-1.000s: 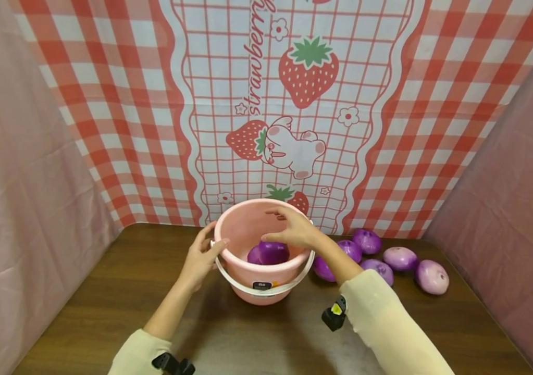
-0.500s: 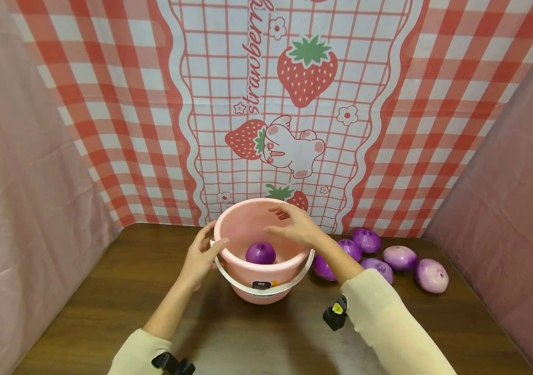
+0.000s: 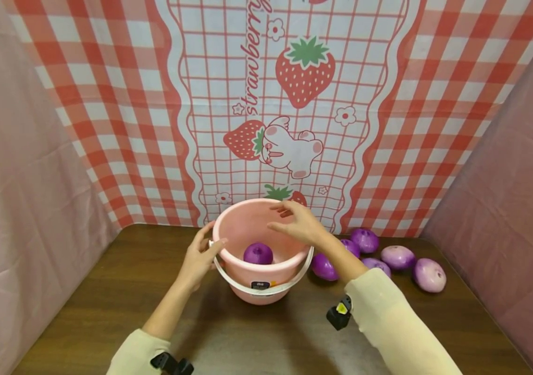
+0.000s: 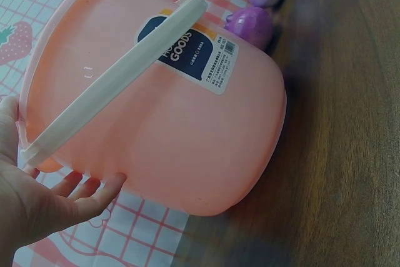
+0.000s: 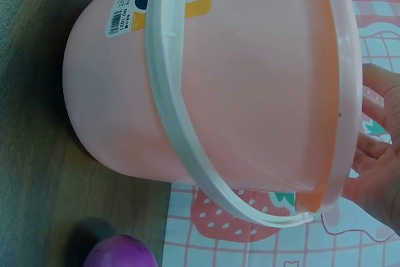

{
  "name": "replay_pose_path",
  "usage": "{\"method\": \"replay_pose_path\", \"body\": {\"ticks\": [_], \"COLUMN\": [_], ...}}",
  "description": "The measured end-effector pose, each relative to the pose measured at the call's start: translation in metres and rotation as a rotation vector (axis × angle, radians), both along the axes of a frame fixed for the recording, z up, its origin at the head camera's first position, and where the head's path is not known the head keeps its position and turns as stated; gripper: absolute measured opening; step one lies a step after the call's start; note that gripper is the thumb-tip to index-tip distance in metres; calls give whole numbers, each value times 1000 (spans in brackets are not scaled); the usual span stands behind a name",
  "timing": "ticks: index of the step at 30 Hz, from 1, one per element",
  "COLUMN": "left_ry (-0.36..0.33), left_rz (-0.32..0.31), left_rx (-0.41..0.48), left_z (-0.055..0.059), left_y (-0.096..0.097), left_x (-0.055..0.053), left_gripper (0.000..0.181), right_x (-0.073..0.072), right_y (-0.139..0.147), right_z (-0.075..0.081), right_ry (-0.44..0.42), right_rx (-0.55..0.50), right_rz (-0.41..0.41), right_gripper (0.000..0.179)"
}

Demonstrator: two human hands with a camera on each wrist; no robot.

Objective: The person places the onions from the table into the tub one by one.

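A pink bucket point(image 3: 258, 282) with a white handle point(image 3: 285, 286) stands on the table, its handle hanging down at the front. Inside it, one purple onion point(image 3: 258, 253) shows low down; the front wall hides part of the bottom. At the bucket's left side my left hand point(image 3: 199, 259) grips the rim, thumb over the edge and fingers against the outer wall, as the left wrist view also shows. Over the right part of the opening, my right hand point(image 3: 299, 224) hovers with its fingers spread and nothing in them.
Right of the bucket lie several more onions, among them a dark purple one point(image 3: 324, 267), another point(image 3: 364, 240) behind it and a pale one point(image 3: 429, 275). A checked strawberry cloth point(image 3: 306, 70) hangs behind the wooden table point(image 3: 121, 291).
A purple onion under my right hand has been let go inside the bucket, where a single one now shows. My right hand has risen slightly; the left still holds the rim.
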State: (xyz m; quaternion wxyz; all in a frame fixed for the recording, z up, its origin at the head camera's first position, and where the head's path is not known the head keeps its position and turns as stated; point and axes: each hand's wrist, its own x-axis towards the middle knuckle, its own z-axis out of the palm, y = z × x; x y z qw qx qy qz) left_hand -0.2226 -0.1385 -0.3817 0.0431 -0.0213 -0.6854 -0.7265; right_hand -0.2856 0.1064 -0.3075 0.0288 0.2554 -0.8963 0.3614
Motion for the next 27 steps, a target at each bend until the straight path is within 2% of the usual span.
{"method": "replay_pose_path", "body": {"ticks": [1, 2, 5, 6, 7, 8, 9, 12, 13, 18, 27], "left_ry": [13, 59, 123, 158, 160, 160, 130, 75, 32, -22, -11], "left_rz": [0, -23, -37, -63, -64, -64, -39, -24, 0, 3, -3], "left_rx": [0, 23, 43, 60, 62, 63, 39, 17, 3, 4, 1], "left_z": [-2, -22, -30, -37, -37, -36, -20, -14, -6, 0, -1], "left_y": [0, -6, -8, -11, -11, -11, -7, -4, -1, 0, 0], "left_x": [-1, -15, -18, -22, -22, -22, -10, -7, -3, -1, -2], "left_gripper": [59, 60, 65, 66, 67, 67, 67, 62, 61, 59, 58], "right_x": [1, 2, 3, 3, 4, 4, 4, 4, 4, 3, 5], "right_y": [0, 1, 3, 4, 5, 5, 6, 9, 10, 15, 27], "right_z": [1, 2, 5, 6, 6, 7, 7, 8, 8, 8, 13], "right_ry": [4, 8, 16, 16, 13, 10, 10, 10, 14, 25, 3], "right_rx": [-5, -9, -21, -26, -34, -40, -45, -62, -64, -64, -78], "right_rz": [3, 5, 7, 6, 5, 2, -2, -7, -7, -20, -49], "right_gripper": [46, 46, 45, 45, 45, 46, 46, 46, 47, 48, 49]}}
